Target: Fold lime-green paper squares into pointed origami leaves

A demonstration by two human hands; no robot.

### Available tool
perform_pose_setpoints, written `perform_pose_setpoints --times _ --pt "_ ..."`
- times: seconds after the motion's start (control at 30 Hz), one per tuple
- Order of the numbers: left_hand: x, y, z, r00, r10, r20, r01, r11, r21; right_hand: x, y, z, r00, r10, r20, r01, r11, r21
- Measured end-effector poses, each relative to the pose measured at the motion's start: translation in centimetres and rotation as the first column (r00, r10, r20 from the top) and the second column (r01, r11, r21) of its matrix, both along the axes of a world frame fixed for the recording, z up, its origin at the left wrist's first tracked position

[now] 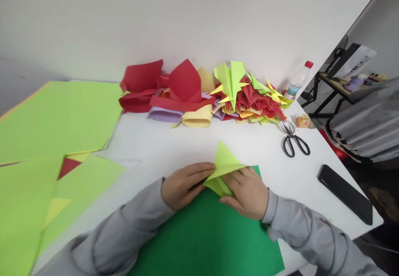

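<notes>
A partly folded lime-green paper point(225, 164) lies over a dark green sheet point(212, 234) on the white table point(156, 143); one pointed flap stands up. My left hand point(183, 184) presses its fingers together on the paper's left edge. My right hand point(247, 193) lies curled over the paper's lower right part, fingers pinching the folds. Both hands hold the same piece.
Large lime-green sheets point(56, 118) cover the table's left side. A heap of folded red, yellow and green paper shapes point(205, 93) lines the wall. Black scissors point(293, 141), a plastic bottle point(297, 80) and a black phone point(344, 193) lie to the right, near the table's edge.
</notes>
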State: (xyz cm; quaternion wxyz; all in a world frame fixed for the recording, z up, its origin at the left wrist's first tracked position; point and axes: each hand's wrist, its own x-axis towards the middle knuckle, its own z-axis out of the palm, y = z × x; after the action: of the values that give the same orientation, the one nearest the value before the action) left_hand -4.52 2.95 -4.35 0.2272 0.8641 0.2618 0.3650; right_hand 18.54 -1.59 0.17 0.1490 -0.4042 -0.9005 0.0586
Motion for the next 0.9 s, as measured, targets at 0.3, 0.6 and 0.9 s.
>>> perform_pose_setpoints --times 0.3,0.6,0.9 --pt "0.4 -0.5 -0.6 0.984 0.167 -0.067 -0.164 0.986 0.041 -0.2 0.3 0.6 0.998 -0.048 -0.048 0.044 0.996 -0.079" --pt "4.5 -5.3 -1.3 0.836 0.493 -0.243 -0.402 0.850 0.341 -0.1 0.3 0.1 0.997 -0.025 -0.070 0.021 0.998 -0.058" --pt "4.5 -5.7 -1.5 0.787 0.530 -0.315 -0.410 0.832 0.374 -0.2 0.1 0.2 0.999 -0.005 0.033 0.005 1.000 0.003"
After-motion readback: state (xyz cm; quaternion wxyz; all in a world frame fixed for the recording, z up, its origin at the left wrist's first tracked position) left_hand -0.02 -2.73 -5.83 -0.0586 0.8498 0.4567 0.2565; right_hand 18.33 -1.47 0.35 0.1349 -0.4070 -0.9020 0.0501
